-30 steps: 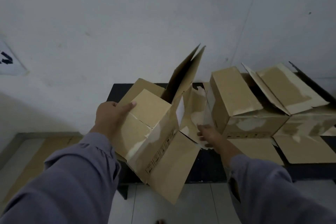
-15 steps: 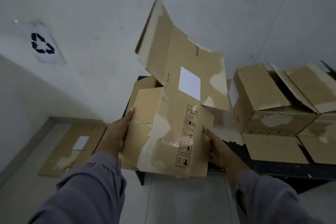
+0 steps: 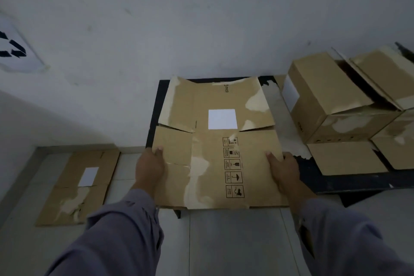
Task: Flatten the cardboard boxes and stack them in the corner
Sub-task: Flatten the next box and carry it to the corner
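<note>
A flattened brown cardboard box (image 3: 215, 141) with a white label and printed handling symbols lies spread out over the left end of the black table (image 3: 331, 182). My left hand (image 3: 149, 168) grips its left edge. My right hand (image 3: 283, 169) grips its right edge. Another flattened box (image 3: 80, 186) with a white label lies on the floor in the corner at the left. Unflattened boxes (image 3: 331, 101) with open flaps stand on the table at the right.
A white wall runs behind the table. A recycling sign (image 3: 15, 49) hangs on the wall at the far left. Pale tiled floor (image 3: 235, 242) extends below the table's front edge.
The box stood partly folded with its flaps raised; now it is pressed flat. Both hands have shifted to its side edges. The camera view has tilted down and left.
</note>
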Motion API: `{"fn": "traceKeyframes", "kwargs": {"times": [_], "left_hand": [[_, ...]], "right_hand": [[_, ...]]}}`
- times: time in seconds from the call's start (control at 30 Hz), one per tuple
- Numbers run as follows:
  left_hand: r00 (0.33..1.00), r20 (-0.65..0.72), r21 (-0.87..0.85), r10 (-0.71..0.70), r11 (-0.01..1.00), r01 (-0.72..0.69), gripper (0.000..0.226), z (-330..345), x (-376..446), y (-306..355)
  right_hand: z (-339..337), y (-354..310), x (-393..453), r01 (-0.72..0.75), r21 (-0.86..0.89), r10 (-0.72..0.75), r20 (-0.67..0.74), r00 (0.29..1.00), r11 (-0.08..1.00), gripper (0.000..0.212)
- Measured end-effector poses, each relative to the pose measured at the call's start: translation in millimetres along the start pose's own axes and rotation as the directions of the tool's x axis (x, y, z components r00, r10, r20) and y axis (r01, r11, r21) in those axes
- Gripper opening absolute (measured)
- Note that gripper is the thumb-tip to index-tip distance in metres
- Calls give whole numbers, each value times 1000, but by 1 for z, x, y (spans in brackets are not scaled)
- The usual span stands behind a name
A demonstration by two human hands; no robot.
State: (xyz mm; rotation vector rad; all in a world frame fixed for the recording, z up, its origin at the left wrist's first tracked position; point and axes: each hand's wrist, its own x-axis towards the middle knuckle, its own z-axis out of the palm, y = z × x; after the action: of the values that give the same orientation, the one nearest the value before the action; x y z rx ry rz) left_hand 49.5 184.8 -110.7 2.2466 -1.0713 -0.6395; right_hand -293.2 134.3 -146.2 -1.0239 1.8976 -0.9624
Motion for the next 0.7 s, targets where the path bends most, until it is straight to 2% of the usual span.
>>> {"fn": "traceKeyframes", "kwargs": {"times": [0.13,0.2,0.27,0.3,0.37,0.47,0.5,0.57,0.7], "left_hand": [[995,9,114,-97,989,95,38,30,5,-18],[996,-4,290,-84,953,82,46,42,-1,-20],[1000,-10,491,14,871,-7,68,54,-7,-23],[996,21,528,89,845,-87,75,62,-9,-27],[946,170,496,275,806,-324,78,84,-10,-32],[778,375,414,504,660,-627,72,114,-11,-33],[742,395,412,542,618,-670,70,121,-12,-34],[723,396,421,566,587,-691,66,129,-12,-38],[719,365,428,591,580,-693,67,136,-8,-41]], "right_hand": [[17,11,-4,-31,-177,25,-35,999,984,44],[29,11,-11,-70,-461,26,-100,995,884,49],[46,13,-26,-5,-675,-120,-138,983,738,64],[56,17,-32,92,-707,-214,-85,973,701,70],[82,26,-42,334,-693,-368,106,924,639,74],[111,36,-48,527,-653,-421,331,844,544,70],[115,38,-48,564,-654,-429,377,821,504,67],[117,45,-47,617,-666,-448,440,778,419,63],[117,51,-41,635,-660,-489,433,758,401,61]]}}
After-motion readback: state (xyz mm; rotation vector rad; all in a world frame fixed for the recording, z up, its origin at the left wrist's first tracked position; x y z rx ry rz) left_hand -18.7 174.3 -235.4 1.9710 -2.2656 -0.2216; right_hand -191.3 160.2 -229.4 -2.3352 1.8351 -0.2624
